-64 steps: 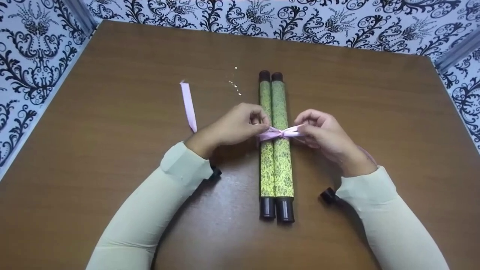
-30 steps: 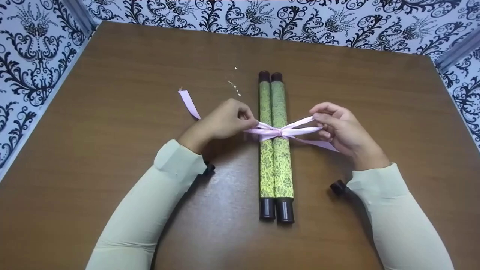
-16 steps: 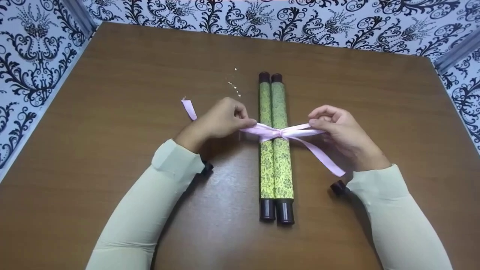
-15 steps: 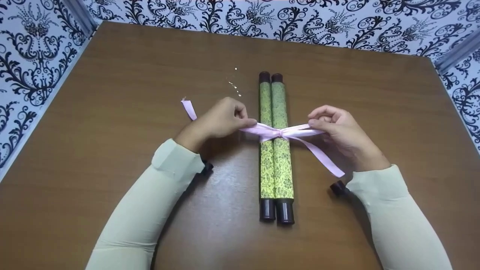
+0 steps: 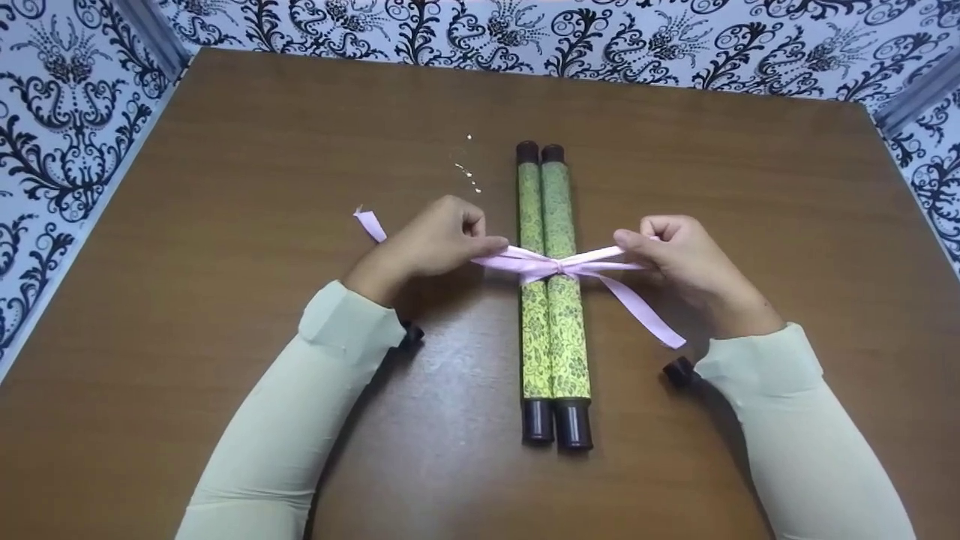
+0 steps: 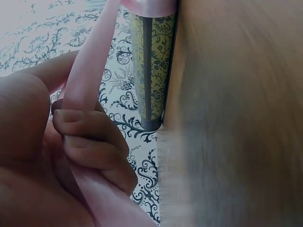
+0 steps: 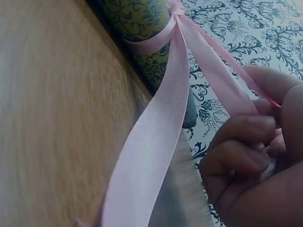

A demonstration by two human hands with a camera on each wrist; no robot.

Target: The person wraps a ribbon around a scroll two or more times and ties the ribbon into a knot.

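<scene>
Two long rolls (image 5: 568, 337), yellow-green with a dark floral print and dark end caps, lie side by side on the table. A pink satin ribbon (image 5: 534, 268) wraps round their middle and is knotted on top, with loops drawn out to both sides. My left hand (image 5: 442, 238) pinches the left loop, and the ribbon runs on through its curled fingers (image 6: 90, 123). My right hand (image 5: 686, 266) grips the right loop between thumb and curled fingers (image 7: 246, 125). One loose tail (image 7: 142, 156) hangs from the knot toward the right front. The other tail's end (image 5: 369, 223) shows beyond my left wrist.
The brown wooden table (image 5: 300, 150) extends all around the rolls. Several tiny pale specks (image 5: 469, 175) lie left of their far ends. Black-and-white scroll-patterned cloth or paper (image 5: 67, 135) borders the table's left and far sides.
My hands have drawn apart, pulling the loops longer on both sides. The right tail has dropped onto the table side, and the left tail's end has slid nearer my wrist.
</scene>
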